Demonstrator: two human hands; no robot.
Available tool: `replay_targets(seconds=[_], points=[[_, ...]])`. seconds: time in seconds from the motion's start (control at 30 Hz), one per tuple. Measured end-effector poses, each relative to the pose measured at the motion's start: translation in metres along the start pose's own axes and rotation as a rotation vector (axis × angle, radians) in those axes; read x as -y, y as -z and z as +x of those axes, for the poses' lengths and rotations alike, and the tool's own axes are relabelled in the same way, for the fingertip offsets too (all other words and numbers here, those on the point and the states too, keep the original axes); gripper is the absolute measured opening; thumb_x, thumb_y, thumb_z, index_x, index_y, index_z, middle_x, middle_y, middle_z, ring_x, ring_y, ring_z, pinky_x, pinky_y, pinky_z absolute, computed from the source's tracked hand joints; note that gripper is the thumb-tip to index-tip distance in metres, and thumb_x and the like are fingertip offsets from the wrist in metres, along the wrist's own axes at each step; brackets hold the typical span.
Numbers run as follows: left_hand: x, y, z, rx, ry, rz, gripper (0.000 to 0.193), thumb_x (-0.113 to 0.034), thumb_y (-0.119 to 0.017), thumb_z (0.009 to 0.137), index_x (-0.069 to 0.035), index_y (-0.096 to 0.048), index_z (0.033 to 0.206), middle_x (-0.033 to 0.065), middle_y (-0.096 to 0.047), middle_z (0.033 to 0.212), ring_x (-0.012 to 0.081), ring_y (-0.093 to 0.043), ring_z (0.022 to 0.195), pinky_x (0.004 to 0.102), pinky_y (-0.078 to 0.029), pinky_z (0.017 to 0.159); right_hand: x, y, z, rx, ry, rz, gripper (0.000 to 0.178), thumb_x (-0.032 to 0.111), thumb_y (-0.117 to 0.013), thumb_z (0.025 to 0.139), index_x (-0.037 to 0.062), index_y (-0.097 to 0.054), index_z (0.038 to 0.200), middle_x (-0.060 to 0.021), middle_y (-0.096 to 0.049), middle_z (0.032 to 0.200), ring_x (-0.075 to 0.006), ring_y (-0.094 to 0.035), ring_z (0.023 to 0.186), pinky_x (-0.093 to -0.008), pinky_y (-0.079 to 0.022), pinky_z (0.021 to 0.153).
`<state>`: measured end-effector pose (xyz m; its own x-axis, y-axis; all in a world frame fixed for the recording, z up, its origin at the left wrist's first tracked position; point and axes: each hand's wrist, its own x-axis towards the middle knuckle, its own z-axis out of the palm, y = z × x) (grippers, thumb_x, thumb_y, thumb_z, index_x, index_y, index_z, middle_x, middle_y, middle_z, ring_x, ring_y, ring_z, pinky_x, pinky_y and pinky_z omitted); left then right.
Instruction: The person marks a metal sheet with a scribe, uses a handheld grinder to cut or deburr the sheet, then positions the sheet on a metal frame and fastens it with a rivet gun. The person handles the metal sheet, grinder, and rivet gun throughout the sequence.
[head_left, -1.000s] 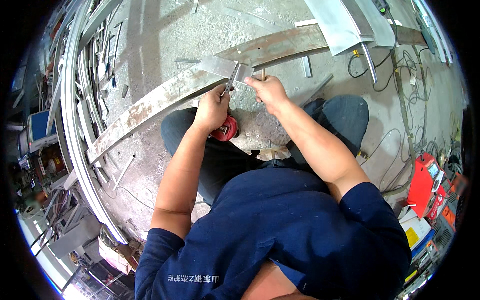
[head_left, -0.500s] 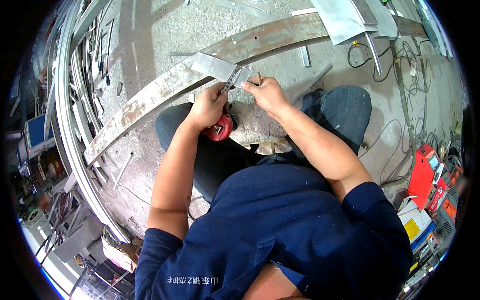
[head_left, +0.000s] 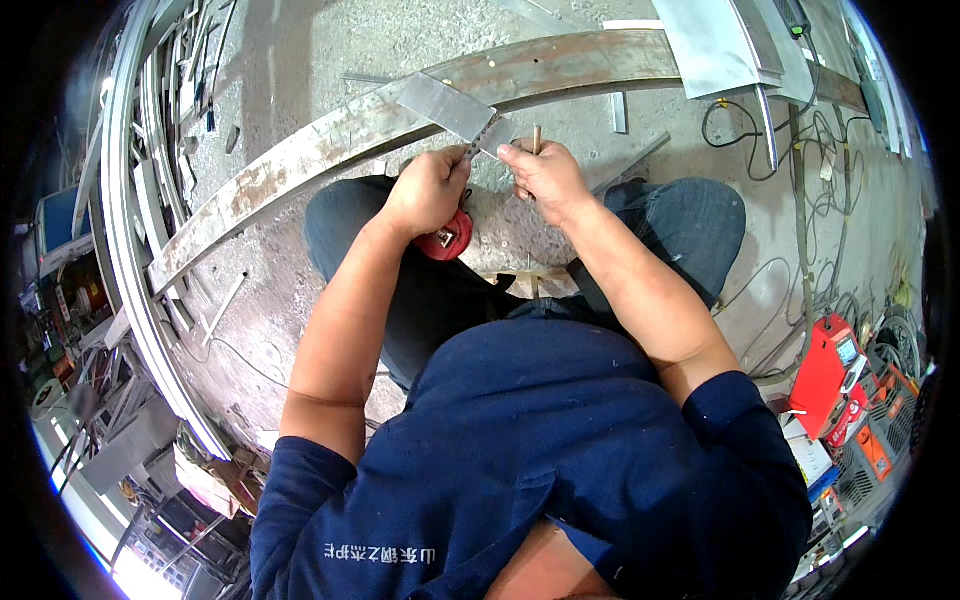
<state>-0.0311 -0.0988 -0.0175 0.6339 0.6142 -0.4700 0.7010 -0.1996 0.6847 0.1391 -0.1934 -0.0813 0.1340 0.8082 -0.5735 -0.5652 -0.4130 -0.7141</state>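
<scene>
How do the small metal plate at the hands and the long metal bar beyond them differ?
Size: the small metal plate is short, while the long metal bar stretches far across the floor.
Look: the plate is fairly even grey; the bar is patchy, with brown stains.
Hold: the right hand pinches the plate's near end; no hand grips the bar.
Both show a flat, greyish metal face.

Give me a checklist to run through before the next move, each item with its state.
1. Right hand pinching the metal plate by its end: ok.
2. Left hand holding the narrow strip across the plate: ok.
3. Thin stick in the right hand: ok.
4. Strip square to the plate's edge: cannot tell.
5. Plate touching the curved beam: cannot tell.
6. Both hands apart from the black cable: ok.
</scene>
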Motion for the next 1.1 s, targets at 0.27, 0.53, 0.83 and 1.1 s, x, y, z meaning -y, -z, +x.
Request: replay_targets(seconds=[0.27, 0.53, 0.83, 1.1], points=[[0.01, -0.006, 0.002, -0.074, -0.079, -0.056, 0.027, -0.02, -0.052, 0.099, 0.001, -0.061, 0.113, 0.0173, -0.063, 0.076, 0.021, -0.06, 0.069, 0.0368, -0.049, 0.07, 0.006, -0.006, -0.004, 0.014, 0.005, 0.018, 0.022, 0.022, -0.069, 0.091, 0.0089, -0.06, 0.076, 0.0046, -0.046, 0.061, -0.0092, -0.042, 0.053, -0.0285, -0.037, 0.049], [0.008, -0.002, 0.001, -0.038, -0.02, -0.069, 0.026, -0.021, -0.052, 0.1, 0.0, -0.062, 0.112, 0.0089, -0.06, 0.069, 0.0156, -0.056, 0.063, 0.0336, -0.047, 0.062, 0.041, 0.018, -0.011, -0.189, 0.164, -0.51, 0.055, 0.052, -0.048, 0.1, 0.0038, -0.064, 0.081, -0.0005, -0.057, 0.066, -0.0099, -0.052, 0.058, -0.0267, -0.045, 0.057], [0.011, -0.002, 0.003, -0.019, -0.015, -0.177, 0.028, -0.019, -0.053, 0.099, -0.001, -0.061, 0.119, 0.0075, -0.061, 0.07, 0.0139, -0.057, 0.062, 0.0322, -0.048, 0.059, 0.089, 0.009, -0.006, 0.239, 0.488, -0.714, 0.021, 0.015, -0.069, 0.089, 0.003, -0.068, 0.105, -0.0003, -0.067, 0.097, -0.0087, -0.06, 0.089, -0.0254, -0.05, 0.082], [0.021, -0.009, 0.005, -0.12, -0.126, -0.084, 0.028, -0.017, -0.055, 0.097, -0.001, -0.062, 0.118, 0.0108, -0.064, 0.072, 0.0188, -0.062, 0.065, 0.0342, -0.05, 0.063, 0.091, 0.002, 0.019, 0.316, 0.629, -0.966, 0.015, 0.014, -0.07, 0.084, 0.0034, -0.071, 0.094, -0.0028, -0.069, 0.082, -0.0091, -0.061, 0.078, -0.0264, -0.05, 0.073]])
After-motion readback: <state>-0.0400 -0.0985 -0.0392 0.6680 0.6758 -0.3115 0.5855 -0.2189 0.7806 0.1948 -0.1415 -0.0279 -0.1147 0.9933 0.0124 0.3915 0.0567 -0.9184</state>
